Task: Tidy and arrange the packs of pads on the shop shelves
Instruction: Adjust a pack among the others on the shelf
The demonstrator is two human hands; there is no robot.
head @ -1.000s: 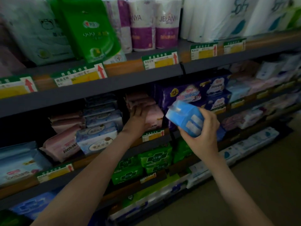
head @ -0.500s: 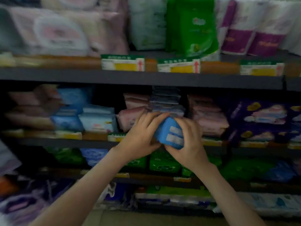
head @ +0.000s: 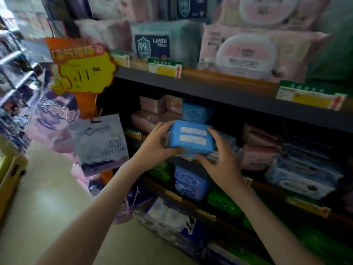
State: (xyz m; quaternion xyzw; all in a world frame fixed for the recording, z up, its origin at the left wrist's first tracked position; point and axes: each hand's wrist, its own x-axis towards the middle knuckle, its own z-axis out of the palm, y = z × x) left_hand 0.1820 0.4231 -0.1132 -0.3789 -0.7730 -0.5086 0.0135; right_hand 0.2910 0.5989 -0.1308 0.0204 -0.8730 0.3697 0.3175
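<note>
A blue pack of pads [head: 191, 137] with two white stripes is held between both hands in front of the middle shelf. My left hand [head: 157, 143] grips its left end, fingers over the top and thumb beneath. My right hand [head: 219, 161] grips its right end from below and the side. Behind it on the shelf stand another blue pack [head: 196, 112] and pink packs [head: 152, 111]. More pink packs [head: 257, 146] and pale blue packs [head: 305, 169] lie to the right.
The dark shelf board [head: 210, 90] above carries price tags and large wipe packs [head: 246, 54]. Blue [head: 191, 182] and green packs [head: 223, 203] fill the shelf below. An orange-yellow promo sign [head: 82, 67] and hanging bags [head: 101, 140] hang at the shelf's left end, beside the aisle floor [head: 47, 197].
My left hand came off the pink packs and joined the right on the blue pack. The view has swung left along the shelves to the end by the aisle.
</note>
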